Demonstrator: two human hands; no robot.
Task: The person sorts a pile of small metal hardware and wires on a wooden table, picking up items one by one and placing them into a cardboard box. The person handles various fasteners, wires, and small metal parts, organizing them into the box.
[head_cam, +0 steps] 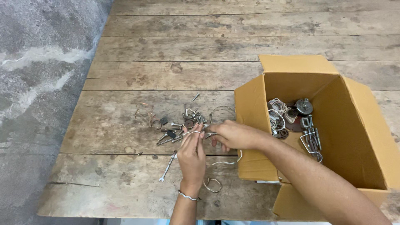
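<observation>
- Left hand (192, 155) – raised over the wooden table (216, 46), fingers pinched together at the tips on a small metal ring (196, 132); a thin bracelet (188, 196) sits on the wrist.
- Right hand (233, 134) – reaches across from the cardboard box (354, 125), fingertips closed on the same small part, touching the left fingertips.
- Both hands meet just at the near edge of a scattered pile of hardware (183, 121): screws, bolts, clips and rusty bits.
- A small wrench (167, 168) lies on the table just left of the left hand.
- A wire loop (212, 185) lies near the left wrist.
- The box stands open at the right, touching the right forearm; metal parts and wire coils (277, 112) lie inside it.
</observation>
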